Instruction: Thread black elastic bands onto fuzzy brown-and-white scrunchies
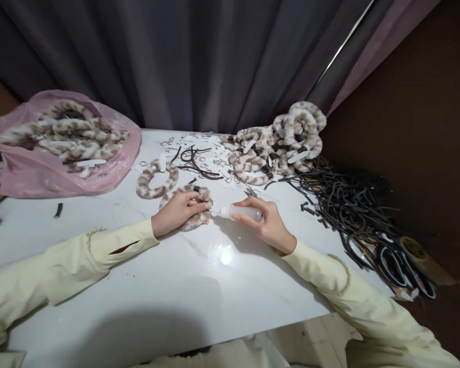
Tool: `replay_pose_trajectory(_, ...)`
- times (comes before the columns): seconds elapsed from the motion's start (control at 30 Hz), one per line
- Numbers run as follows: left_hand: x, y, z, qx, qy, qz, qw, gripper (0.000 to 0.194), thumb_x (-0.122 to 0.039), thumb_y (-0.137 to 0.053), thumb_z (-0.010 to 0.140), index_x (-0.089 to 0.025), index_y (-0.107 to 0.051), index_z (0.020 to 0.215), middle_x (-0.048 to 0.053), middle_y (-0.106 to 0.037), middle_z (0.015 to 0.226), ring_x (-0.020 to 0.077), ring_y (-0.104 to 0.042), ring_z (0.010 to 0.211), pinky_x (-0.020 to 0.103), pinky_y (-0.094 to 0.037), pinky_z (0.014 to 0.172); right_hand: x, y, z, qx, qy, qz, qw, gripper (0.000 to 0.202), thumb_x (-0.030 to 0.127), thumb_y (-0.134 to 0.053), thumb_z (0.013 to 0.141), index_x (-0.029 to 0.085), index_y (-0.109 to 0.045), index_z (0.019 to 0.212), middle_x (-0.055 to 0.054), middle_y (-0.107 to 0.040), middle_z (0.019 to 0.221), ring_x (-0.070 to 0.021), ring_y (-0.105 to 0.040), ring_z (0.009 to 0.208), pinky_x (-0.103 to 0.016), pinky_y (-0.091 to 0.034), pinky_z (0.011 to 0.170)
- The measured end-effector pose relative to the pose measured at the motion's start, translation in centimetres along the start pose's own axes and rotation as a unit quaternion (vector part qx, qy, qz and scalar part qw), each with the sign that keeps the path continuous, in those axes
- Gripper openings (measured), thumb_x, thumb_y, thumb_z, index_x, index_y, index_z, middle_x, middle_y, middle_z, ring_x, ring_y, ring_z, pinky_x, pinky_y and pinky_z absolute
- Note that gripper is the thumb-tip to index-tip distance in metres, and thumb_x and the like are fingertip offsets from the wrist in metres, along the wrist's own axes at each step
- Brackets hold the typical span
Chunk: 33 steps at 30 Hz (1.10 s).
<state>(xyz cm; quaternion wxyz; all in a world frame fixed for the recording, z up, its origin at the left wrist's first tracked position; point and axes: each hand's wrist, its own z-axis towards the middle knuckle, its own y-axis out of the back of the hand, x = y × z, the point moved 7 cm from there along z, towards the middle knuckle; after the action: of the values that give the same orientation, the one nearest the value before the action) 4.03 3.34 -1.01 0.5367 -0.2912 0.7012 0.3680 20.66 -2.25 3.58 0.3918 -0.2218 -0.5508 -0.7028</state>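
Your left hand [178,210] pins the fur ring [193,207] flat on the tabletop [199,286], fingers clamped at its end. Your right hand [266,220] grips the glue bottle [239,212], nozzle touching that end. Squeeze lightly, keep the tip on the seam and glue off the fur.

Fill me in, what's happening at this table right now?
A person in cream sleeves sits at a white table. The left hand presses a spotted furry ring against the tabletop, while the right hand holds a small clear squeeze bottle with its nozzle at the ring's end. Another furry ring lies just behind. A pile of furry rings sits at the back right, a pink bag of them at the left, and black cords and scissors along the right edge.
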Motion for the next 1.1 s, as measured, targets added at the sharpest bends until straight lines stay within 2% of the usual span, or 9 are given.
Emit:
replay_pose_trajectory(0.13,0.09,-0.32,-0.01,0.021,0.003,-0.032,0.999,0.03,-0.043,-0.061,0.074,-0.015,-0.05,0.075,0.006,-0.07,0.073,0.0167,-0.064,0.062,0.02,-0.041,0.046,-0.09,-0.07,-0.04,0.003,-0.002,-0.002,1.0,0.02,0.036,-0.064,0.073,0.017,-0.063,0.08,-0.004,-0.07,0.086,-0.0162,-0.061,0.067,-0.026,-0.041,0.06)
replay_pose_trajectory(0.23,0.01,-0.36,-0.04,0.025,0.001,-0.038,0.999,0.029,-0.043,-0.06,0.074,-0.015,-0.052,0.078,0.006,-0.07,0.073,0.0185,-0.066,0.068,0.023,-0.045,0.053,-0.3,-0.03,-0.01,0.001,-0.013,-0.011,1.0,0.022,0.037,-0.064,0.073,0.017,-0.064,0.08,-0.005,-0.07,0.085,-0.0172,-0.061,0.069,-0.025,-0.04,0.059)
replay_pose_trajectory(0.6,-0.12,-0.37,-0.14,0.01,0.015,-0.045,0.999,0.028,-0.04,-0.062,0.074,-0.014,-0.053,0.08,0.006,-0.069,0.07,0.0178,-0.066,0.067,0.024,-0.046,0.057,-0.43,0.72,-0.05,-0.035,-0.042,0.027,0.998,0.021,0.038,-0.064,0.071,0.017,-0.063,0.074,-0.004,-0.069,0.081,-0.0157,-0.059,0.063,-0.024,-0.039,0.054)
replay_pose_trajectory(0.9,0.0,-0.24,0.01,0.011,0.012,-0.032,0.999,0.029,-0.042,-0.061,0.074,-0.015,-0.055,0.081,0.006,-0.07,0.07,0.0184,-0.066,0.068,0.024,-0.047,0.058,-0.35,-0.06,0.07,-0.009,-0.03,0.013,0.999,0.02,0.036,-0.064,0.072,0.017,-0.063,0.076,-0.004,-0.069,0.082,-0.0165,-0.059,0.068,-0.026,-0.042,0.061)
replay_pose_trajectory(1.1,0.01,-0.25,-0.1,0.008,0.02,-0.038,0.999,0.031,-0.043,-0.062,0.073,-0.014,-0.055,0.082,0.005,-0.069,0.069,0.0179,-0.066,0.065,0.023,-0.046,0.055,-0.57,0.48,-0.01,-0.031,-0.055,0.04,0.997,0.021,0.037,-0.063,0.071,0.016,-0.063,0.074,-0.004,-0.068,0.076,-0.0149,-0.057,0.06,-0.024,-0.04,0.053)
